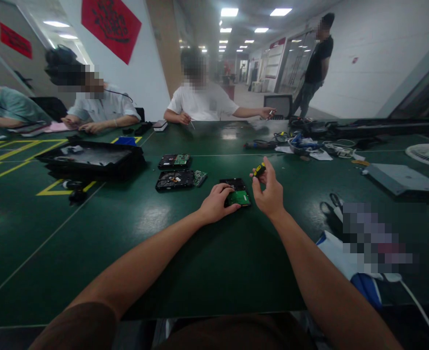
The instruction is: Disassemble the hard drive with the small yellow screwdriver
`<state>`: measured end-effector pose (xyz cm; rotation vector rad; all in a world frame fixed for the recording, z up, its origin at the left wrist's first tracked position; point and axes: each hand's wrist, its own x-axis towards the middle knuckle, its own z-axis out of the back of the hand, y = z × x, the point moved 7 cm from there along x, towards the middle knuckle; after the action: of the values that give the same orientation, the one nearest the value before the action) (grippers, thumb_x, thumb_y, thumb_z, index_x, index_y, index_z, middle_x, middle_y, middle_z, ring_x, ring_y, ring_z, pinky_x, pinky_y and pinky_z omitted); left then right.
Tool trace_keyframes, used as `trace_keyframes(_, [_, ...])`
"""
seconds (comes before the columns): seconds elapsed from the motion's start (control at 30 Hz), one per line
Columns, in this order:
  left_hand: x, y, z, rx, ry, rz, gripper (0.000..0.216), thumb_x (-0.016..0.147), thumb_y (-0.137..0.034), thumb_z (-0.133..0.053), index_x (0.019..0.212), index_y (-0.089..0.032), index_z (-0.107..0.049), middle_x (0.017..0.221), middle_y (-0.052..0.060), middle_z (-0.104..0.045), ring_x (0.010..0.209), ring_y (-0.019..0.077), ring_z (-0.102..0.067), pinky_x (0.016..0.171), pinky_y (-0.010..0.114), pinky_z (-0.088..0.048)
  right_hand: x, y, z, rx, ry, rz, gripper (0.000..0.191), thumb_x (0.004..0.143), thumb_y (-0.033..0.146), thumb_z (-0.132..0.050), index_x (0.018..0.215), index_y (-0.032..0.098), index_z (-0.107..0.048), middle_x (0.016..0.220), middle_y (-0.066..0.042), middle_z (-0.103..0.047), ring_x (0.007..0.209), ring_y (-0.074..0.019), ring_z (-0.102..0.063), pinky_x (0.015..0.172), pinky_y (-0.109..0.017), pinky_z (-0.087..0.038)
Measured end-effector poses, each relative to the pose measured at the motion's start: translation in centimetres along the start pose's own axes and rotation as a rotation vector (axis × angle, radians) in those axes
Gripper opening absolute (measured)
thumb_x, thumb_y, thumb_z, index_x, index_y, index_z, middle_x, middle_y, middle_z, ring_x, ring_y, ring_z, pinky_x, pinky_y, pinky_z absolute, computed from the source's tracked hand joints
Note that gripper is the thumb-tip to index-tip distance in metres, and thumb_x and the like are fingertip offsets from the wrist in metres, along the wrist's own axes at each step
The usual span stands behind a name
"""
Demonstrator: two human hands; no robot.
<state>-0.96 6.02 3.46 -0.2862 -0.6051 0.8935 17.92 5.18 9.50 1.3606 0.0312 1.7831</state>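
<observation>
Two opened drives (pixel 174 180) lie left of the hard drive (pixel 235 184). The left hand (pixel 217 200) curls its grip over that drive's near edge, apparently steadying it on the surface (pixel 214 262); the right hand (pixel 270 192) pinches a screwdriver (pixel 259 169) upright just above.

Bare forearms here, left hand (pixel 216 203) and right hand (pixel 270 194) bare too; brown clothing (pixel 236 335) along the bottom edge.
</observation>
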Motion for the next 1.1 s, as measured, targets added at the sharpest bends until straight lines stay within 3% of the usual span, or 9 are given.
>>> trace_keyframes(0.23, [0.00,0.17,-0.04,-0.004,0.002,0.004,0.060,0.090,-0.056,-0.073,0.137,-0.022,-0.061,0.145,0.014,-0.054,0.141,0.0338,-0.046,0.120,0.053,-0.044,0.25,0.33,-0.30,-0.058,-0.007,0.052,0.066,0.101,0.034,-0.057,0.163,0.033,-0.035,0.147,-0.011,-0.062,0.107,-0.0276,-0.072,0.088,-0.048,-0.067])
trace_keyframes(0.43, [0.01,-0.02,0.00,-0.007,0.004,0.001,0.059,0.090,-0.055,-0.073,0.137,-0.022,-0.061,0.144,0.015,-0.054,0.141,0.0339,-0.047,0.120,0.053,-0.044,0.16,-0.07,-0.34,-0.020,-0.024,0.017,0.070,0.103,0.031,-0.052,0.167,0.031,-0.024,0.145,-0.012,-0.063,0.107,-0.0264,-0.073,0.095,-0.049,-0.065])
trace_keyframes(0.63, [-0.02,-0.12,0.06,-0.006,0.003,0.003,0.057,0.090,-0.054,-0.073,0.137,-0.024,-0.061,0.146,0.013,-0.053,0.142,0.0338,-0.046,0.120,0.054,-0.044,0.14,0.32,-0.11,-0.068,-0.021,0.053,0.063,0.102,0.036,-0.056,0.162,0.033,-0.037,0.151,-0.012,-0.058,0.108,-0.0295,-0.070,0.093,-0.054,-0.065])
trace_keyframes(0.8, [0.02,0.07,-0.13,-0.006,0.003,0.005,0.058,0.089,-0.055,-0.074,0.136,-0.023,-0.061,0.145,0.013,-0.053,0.142,0.0335,-0.046,0.120,0.053,-0.044,0.20,0.42,-0.18,-0.058,-0.007,0.055,0.063,0.104,0.032,-0.049,0.165,0.031,-0.032,0.152,-0.012,-0.057,0.120,-0.0311,-0.068,0.099,-0.055,-0.062])
trace_keyframes(1.0, [0.01,0.07,-0.14,0.004,0.006,0.003,0.058,0.090,-0.056,-0.072,0.137,-0.023,-0.060,0.145,0.013,-0.053,0.142,0.0334,-0.045,0.120,0.053,-0.044,0.27,0.47,0.03,-0.075,-0.037,0.057,0.060,0.103,0.038,-0.055,0.161,0.030,-0.039,0.144,-0.013,-0.061,0.112,-0.0303,-0.068,0.092,-0.053,-0.065])
trace_keyframes(1.1, [0.02,-0.04,-0.08,0.004,0.003,0.000,0.057,0.090,-0.055,-0.073,0.136,-0.023,-0.061,0.144,0.013,-0.054,0.142,0.0335,-0.046,0.120,0.053,-0.044,0.26,0.32,-0.16,-0.084,-0.028,0.058,0.062,0.104,0.036,-0.051,0.163,0.031,-0.034,0.147,-0.013,-0.060,0.114,-0.0300,-0.069,0.095,-0.053,-0.063])
